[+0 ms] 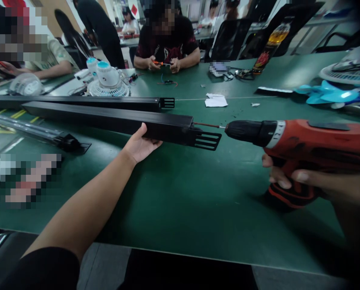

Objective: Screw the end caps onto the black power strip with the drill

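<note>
My left hand [139,148] is wrapped round a long black square tube [113,119], near its right end, with the thumb on the near side. A flat black slotted tab [208,141] juts from that end. My right hand [288,179] grips an orange-red cordless drill [325,139] by its handle, nose pointing left. Between the drill's black chuck and the tube's end runs a thin reddish-brown rod or cord [207,125] with a pale tip. Whether the tip is clamped in the chuck I cannot tell.
Behind lies a second black tube [131,102]. A clear-wrapped black part [50,133] is at left. White fan parts [109,80], scrap paper [216,100], a bottle [272,44] and blue fan blades [327,93] sit farther back. Across the table a person [168,44] holds an orange-handled tool.
</note>
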`<state>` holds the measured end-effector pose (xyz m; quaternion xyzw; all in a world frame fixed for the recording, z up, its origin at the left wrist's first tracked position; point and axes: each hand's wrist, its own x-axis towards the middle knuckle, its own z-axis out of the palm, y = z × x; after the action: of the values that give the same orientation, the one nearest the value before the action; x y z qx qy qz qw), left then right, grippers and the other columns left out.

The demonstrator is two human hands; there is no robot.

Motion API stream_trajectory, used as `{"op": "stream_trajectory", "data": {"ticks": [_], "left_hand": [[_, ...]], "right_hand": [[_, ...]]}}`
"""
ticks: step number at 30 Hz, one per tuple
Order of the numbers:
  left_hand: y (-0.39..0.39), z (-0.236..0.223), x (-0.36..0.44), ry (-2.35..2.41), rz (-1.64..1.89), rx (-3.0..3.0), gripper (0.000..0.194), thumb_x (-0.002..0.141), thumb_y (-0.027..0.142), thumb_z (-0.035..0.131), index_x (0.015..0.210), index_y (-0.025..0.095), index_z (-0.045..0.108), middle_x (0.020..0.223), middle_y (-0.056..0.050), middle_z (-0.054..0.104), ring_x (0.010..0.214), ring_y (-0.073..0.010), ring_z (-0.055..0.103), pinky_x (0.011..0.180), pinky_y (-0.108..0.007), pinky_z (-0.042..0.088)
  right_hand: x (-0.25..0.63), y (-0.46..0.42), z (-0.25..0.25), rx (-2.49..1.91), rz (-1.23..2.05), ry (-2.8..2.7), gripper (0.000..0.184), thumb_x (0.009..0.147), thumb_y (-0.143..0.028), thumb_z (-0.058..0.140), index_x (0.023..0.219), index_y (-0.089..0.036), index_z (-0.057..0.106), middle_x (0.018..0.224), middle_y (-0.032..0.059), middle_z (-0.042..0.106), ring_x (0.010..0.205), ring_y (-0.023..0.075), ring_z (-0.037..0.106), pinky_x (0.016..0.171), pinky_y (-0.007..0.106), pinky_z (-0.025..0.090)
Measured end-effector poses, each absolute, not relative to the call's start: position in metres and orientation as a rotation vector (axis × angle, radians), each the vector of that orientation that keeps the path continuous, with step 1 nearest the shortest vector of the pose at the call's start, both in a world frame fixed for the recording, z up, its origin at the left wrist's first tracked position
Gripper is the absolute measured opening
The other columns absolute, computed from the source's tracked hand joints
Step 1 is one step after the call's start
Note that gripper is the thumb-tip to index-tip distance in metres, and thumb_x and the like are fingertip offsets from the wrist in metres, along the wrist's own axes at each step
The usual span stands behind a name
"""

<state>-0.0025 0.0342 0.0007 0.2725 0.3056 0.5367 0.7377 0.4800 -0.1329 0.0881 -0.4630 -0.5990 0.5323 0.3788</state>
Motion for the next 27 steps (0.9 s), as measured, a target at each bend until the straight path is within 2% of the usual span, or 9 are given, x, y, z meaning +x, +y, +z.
{"op": "stream_trajectory", "data": {"ticks": [3,7,12,18,22,27], "left_hand": [[0.033,0.002,-0.003,0.658,1.186,0.59,0.047,0.105,0.065,0.096,0.131,0.028,0.085,0.131,-0.014,0.092,0.154,-0.043,0.079,0.132,-0.056,0.062],[0.034,0.0,-0.006,0.61,1.173,0.596,0.048,0.106,0.067,0.094,0.133,0.028,0.085,0.129,-0.012,0.093,0.147,-0.0412,0.083,0.125,-0.053,0.066],[0.036,-0.003,-0.009,0.583,1.163,0.621,0.053,0.102,0.07,0.097,0.135,0.029,0.086,0.127,-0.012,0.094,0.141,-0.0385,0.086,0.119,-0.049,0.069],[0.038,-0.006,-0.012,0.53,1.123,0.622,0.056,0.103,0.075,0.094,0.138,0.032,0.085,0.125,-0.012,0.094,0.14,-0.0396,0.087,0.117,-0.05,0.071],[0.039,-0.007,-0.011,0.525,1.143,0.638,0.057,0.103,0.075,0.096,0.136,0.029,0.086,0.124,-0.012,0.095,0.129,-0.0367,0.089,0.111,-0.047,0.072],[0.041,-0.01,-0.008,0.485,1.141,0.625,0.055,0.102,0.072,0.099,0.131,0.028,0.086,0.119,-0.011,0.095,0.109,-0.0303,0.091,0.099,-0.043,0.075]], "right_hand": [[0.478,-0.13,0.094,-1.117,1.355,-1.624,0.042,0.104,-0.056,0.108,0.124,-0.022,0.094,0.077,0.0054,0.083,0.048,0.0167,0.065,0.042,0.028,0.054],[0.472,-0.126,0.096,-1.057,1.299,-1.662,0.043,0.102,-0.056,0.109,0.124,-0.021,0.093,0.08,0.0053,0.084,0.051,0.0193,0.071,0.043,0.029,0.057],[0.46,-0.125,0.101,-0.983,1.226,-1.678,0.043,0.103,-0.06,0.108,0.117,-0.021,0.095,0.07,0.0034,0.08,0.046,0.0165,0.066,0.041,0.026,0.054],[0.455,-0.123,0.111,-0.942,1.179,-1.707,0.039,0.1,-0.056,0.112,0.115,-0.023,0.099,0.092,0.0096,0.09,0.053,0.017,0.073,0.043,0.027,0.058],[0.461,-0.118,0.114,-0.951,1.262,-1.701,0.038,0.101,-0.058,0.11,0.112,-0.024,0.1,0.077,0.0064,0.083,0.048,0.0168,0.067,0.042,0.027,0.055],[0.467,-0.11,0.112,-0.892,1.328,-1.746,0.032,0.107,-0.055,0.106,0.12,-0.025,0.1,0.071,0.0044,0.08,0.043,0.0148,0.062,0.041,0.026,0.056]]}}
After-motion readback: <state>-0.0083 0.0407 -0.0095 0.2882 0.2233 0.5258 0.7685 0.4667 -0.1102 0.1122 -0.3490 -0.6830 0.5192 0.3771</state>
